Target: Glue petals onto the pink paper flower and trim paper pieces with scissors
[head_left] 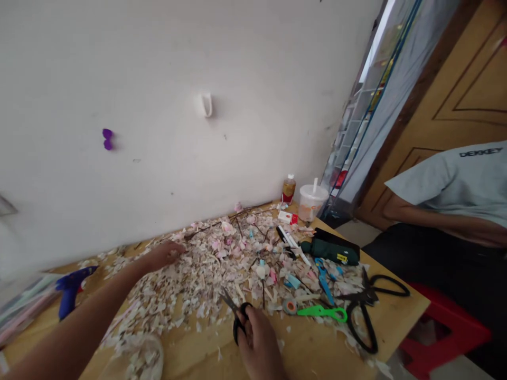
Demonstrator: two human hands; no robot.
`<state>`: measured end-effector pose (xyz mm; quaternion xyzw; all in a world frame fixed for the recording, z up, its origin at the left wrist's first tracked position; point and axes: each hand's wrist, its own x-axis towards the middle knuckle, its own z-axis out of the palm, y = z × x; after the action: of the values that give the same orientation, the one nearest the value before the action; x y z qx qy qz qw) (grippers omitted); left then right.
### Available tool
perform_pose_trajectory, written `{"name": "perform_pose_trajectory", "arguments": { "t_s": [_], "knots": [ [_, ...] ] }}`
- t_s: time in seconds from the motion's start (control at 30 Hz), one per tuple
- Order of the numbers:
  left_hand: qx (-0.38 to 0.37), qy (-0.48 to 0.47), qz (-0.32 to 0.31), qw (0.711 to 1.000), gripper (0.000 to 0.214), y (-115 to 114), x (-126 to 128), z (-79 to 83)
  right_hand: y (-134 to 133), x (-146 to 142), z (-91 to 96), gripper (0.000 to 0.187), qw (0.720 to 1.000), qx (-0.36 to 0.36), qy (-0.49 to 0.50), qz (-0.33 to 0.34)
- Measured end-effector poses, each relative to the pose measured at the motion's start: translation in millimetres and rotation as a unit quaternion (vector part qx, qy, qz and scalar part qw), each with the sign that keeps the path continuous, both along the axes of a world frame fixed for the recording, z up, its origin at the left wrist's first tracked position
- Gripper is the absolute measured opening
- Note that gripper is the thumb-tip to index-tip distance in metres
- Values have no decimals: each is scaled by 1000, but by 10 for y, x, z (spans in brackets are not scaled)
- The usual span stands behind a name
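My right hand (pixel 261 345) grips small scissors (pixel 240 315) by their black handles, at the near side of the table. The blades point up and left, slightly parted, at the edge of a heap of pale petals and scraps (pixel 198 279). Over the heap's left back part reaches my left hand (pixel 169 254), its fingers loosely bent and apart, with nothing visible in them. Just right of it lies a brown twig (pixel 194 234), which runs toward pink blossoms (pixel 225 228). A white flower on a dark stem (pixel 263 287) rests beyond the scissors.
A blue glue gun (pixel 71 287) lies at left, a petal-filled clear bowl (pixel 158 356) in front. At right are large black scissors (pixel 368 295), a green cutter (pixel 317 311), a dark umbrella (pixel 330 249), a lidded cup (pixel 312 200) and a bottle (pixel 289 190). A person (pixel 467 184) sits beyond.
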<state>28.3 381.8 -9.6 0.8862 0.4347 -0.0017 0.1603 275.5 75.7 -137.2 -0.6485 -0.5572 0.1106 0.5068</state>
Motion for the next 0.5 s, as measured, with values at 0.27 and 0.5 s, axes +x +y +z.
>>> {"name": "perform_pose_trajectory", "arguments": {
  "t_s": [0.27,0.5],
  "knots": [
    [-18,-24,-5,1000,45,-98,64,336,-41,-23,120,26,999,-42,22,3],
    [-10,33,2,999,50,-586,451,-216,-25,0,291,21,998,-55,25,24]
  ]
}}
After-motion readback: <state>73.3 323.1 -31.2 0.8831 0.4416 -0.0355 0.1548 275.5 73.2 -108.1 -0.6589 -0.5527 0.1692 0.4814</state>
